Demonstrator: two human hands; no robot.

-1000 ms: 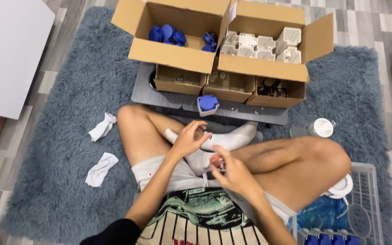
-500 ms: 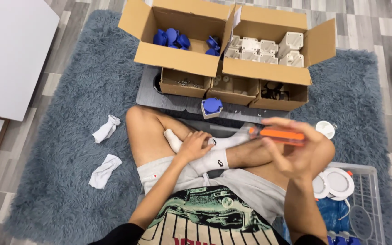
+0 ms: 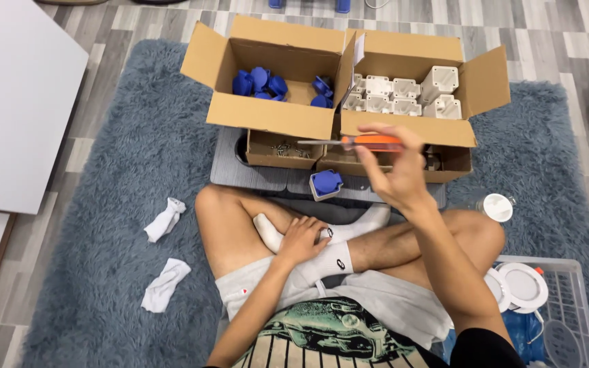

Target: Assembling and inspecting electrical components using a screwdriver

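Seated worker, viewed from above, cross-legged on a shaggy grey-blue rug (image 3: 103,163). The right hand (image 3: 397,170) is raised over the lap and closed around a slim screwdriver with an orange plastic handle and a thin steel shaft (image 3: 359,142). The tool lies level, its shaft pointing left, just in front of the near wall of the open cardboard box of white moulded plastic housings (image 3: 403,129). The grip falls on the handle, which is the proper place to take it: the handle is thick enough for the fingers to wrap, whereas the shaft is narrow, smooth and likely to slip or prick. The tool looks light, rigid and not fragile, so that one hand carries it easily.

The left hand (image 3: 303,238) rests loosely curled on a white sock (image 3: 328,255) at the crossed ankles; whether it pinches something small cannot be told. The two hands are well apart.

Left of the white housings stands an open cardboard box of blue plastic caps (image 3: 267,112). Nearer, two shallower cardboard trays (image 3: 284,151) hold small dark hardware, too small to identify. A single blue square cap (image 3: 325,184) sits on a grey foam mat (image 3: 240,174) just beyond the knees. Two crumpled white cloths (image 3: 165,219) lie on the rug at left. At near right, a clear plastic crate (image 3: 581,307) holds round white discs.
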